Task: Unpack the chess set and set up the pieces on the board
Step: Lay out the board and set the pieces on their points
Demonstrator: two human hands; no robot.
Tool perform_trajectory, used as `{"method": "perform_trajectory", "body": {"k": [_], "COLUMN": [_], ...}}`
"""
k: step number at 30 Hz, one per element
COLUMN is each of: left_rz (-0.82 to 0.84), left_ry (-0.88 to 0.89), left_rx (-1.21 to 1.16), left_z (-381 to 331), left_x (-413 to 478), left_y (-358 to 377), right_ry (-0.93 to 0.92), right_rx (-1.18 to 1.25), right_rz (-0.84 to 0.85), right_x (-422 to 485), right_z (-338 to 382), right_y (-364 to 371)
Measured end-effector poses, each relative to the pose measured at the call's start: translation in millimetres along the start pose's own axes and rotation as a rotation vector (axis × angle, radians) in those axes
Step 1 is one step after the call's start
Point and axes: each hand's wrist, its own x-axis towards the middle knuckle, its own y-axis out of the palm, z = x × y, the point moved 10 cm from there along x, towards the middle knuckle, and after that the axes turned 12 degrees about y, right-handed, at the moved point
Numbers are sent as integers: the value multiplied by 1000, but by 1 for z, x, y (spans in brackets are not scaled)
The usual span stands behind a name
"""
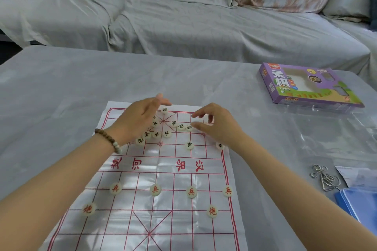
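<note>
we see left hand (140,117) spread over black pieces (157,134) on board (179,230), right hand (214,123) loosely curled just beside them, pinching nothing, purple box (306,85) reads XIANG QI

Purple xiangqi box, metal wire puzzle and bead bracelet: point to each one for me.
purple xiangqi box (308,85): head view, middle of its printed top face.
metal wire puzzle (326,178): head view, central wire twist.
bead bracelet (107,138): head view, a middle bead.

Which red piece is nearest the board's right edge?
The right-end soldier in the row of four. It sits on the border line, while the right cannon is one line in.
</note>
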Motion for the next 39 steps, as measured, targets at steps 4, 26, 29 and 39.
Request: {"method": "perform_trajectory", "body": {"k": [4, 26, 29, 39], "left_rz": [35, 304, 305, 90], "left_ry": [-34, 224, 215, 206], "left_rx": [35, 331, 309, 254], "left_z": [12, -36, -33, -25], "left_x": [-27, -16, -16, -21], "left_y": [-4, 79, 79, 44], "right_ry": [6, 136, 113, 130], "right_rx": [-122, -227, -207, -171], "right_rz": [93, -37, -25, -19], "right_x": [3, -18, -18, -22], "right_z": [17, -32, -30, -27], "right_y": [19, -10, -11, -8]}}
